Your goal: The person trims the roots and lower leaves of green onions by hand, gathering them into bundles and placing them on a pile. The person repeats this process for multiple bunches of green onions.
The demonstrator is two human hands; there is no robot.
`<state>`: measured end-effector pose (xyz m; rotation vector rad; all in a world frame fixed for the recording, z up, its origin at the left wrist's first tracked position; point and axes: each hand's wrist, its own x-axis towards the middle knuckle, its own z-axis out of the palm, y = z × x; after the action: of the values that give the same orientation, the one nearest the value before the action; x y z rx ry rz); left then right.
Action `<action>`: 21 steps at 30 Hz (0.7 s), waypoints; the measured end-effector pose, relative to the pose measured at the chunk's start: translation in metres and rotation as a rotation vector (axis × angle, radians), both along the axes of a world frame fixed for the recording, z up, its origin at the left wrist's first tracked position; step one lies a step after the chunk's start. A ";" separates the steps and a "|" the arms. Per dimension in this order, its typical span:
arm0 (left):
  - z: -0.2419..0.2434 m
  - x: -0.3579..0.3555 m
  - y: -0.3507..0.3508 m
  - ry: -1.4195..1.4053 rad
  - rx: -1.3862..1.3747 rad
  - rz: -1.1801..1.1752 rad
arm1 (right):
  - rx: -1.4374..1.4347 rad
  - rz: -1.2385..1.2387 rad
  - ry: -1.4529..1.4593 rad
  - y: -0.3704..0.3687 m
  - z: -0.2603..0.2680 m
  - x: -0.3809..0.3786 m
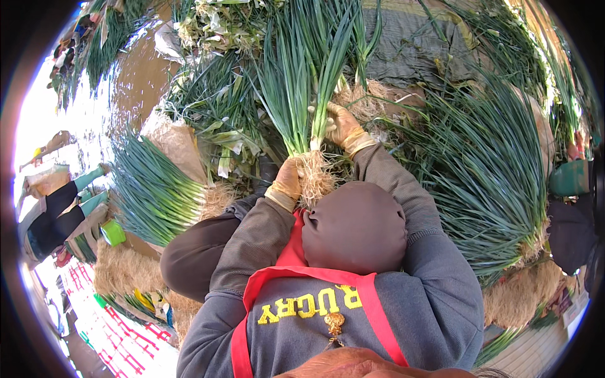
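A bunch of green onions (294,108) stands before me, its long leaves pointing away and its pale, stringy roots (315,182) near my knee. My left hand (287,179), in a yellowish work glove, is closed around the white root end of the bunch. Higher up on the right, my right hand (344,126), gloved alike, has its fingers around a thick green onion stalk (322,120) that lies against the bunch. Part of the left fingers is hidden by the roots.
A tied-looking heap of green onions (158,189) lies to my left, and a larger pile (487,184) to my right. Peeled leaves and trimmings (227,118) cover the ground ahead. A dark woven sheet (416,45) spreads beyond. Another person's gloved arm (92,177) shows at far left.
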<state>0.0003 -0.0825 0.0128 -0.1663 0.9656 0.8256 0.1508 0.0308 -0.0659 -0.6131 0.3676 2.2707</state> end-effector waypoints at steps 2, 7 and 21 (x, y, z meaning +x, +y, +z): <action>0.000 -0.001 0.001 -0.026 -0.008 -0.012 | -0.016 -0.011 0.025 -0.001 0.000 0.003; -0.002 -0.003 0.003 -0.060 -0.020 -0.030 | -0.137 -0.071 0.083 -0.006 -0.004 0.004; 0.003 -0.001 0.008 0.176 0.153 -0.073 | 1.281 1.053 -1.092 -0.042 0.010 -0.003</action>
<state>-0.0006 -0.0750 0.0163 0.0744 1.0625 0.8536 0.1482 -0.0115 -0.0558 -1.2572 -2.1225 1.9301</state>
